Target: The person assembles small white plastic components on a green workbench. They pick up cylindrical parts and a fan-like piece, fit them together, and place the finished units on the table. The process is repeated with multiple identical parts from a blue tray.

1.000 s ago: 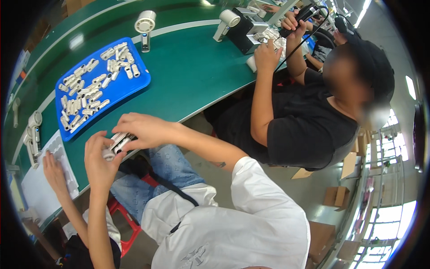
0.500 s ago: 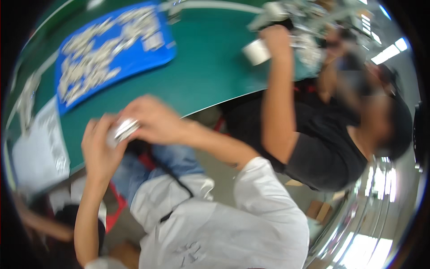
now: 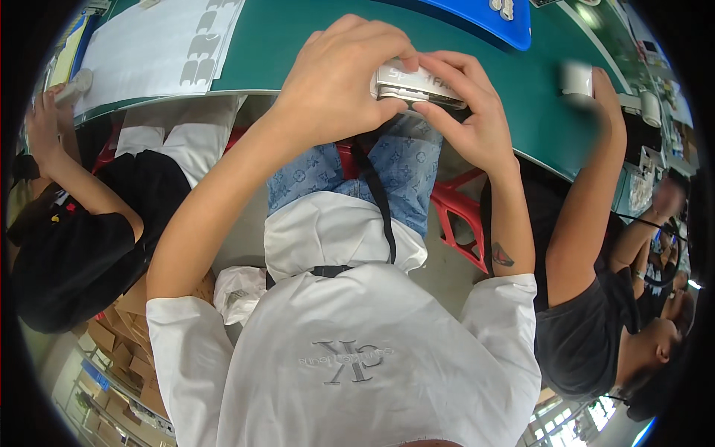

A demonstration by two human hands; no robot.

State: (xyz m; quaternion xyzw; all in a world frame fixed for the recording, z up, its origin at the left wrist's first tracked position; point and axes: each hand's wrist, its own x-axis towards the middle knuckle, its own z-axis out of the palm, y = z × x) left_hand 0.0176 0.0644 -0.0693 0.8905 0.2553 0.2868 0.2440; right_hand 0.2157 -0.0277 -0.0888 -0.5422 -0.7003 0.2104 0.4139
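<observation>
A small white box (image 3: 418, 80) with grey print is held between both my hands, just over the table's near edge. My left hand (image 3: 335, 83) grips its left end, fingers curled over the top and thumb at the lower edge. At the other end my right hand (image 3: 477, 112) has its fingers on the top and its thumb pressed to the lower edge. Along the box's near side runs a dark gap with a shiny edge; what lies inside cannot be made out. My fingers hide both ends.
Beyond my hands is the green table (image 3: 261, 52), with a blue tray (image 3: 514, 26) bearing white pieces. White sheets (image 3: 149, 52) lie at the left. Co-workers sit on both sides; the right one's hand holds a blurred white object (image 3: 577, 80). A red stool (image 3: 463, 216) stands at my right.
The whole view has swung left, so the tray now appears at the upper right and the sheets at the upper left. Both hands still hold the box, now seen more sharply.
</observation>
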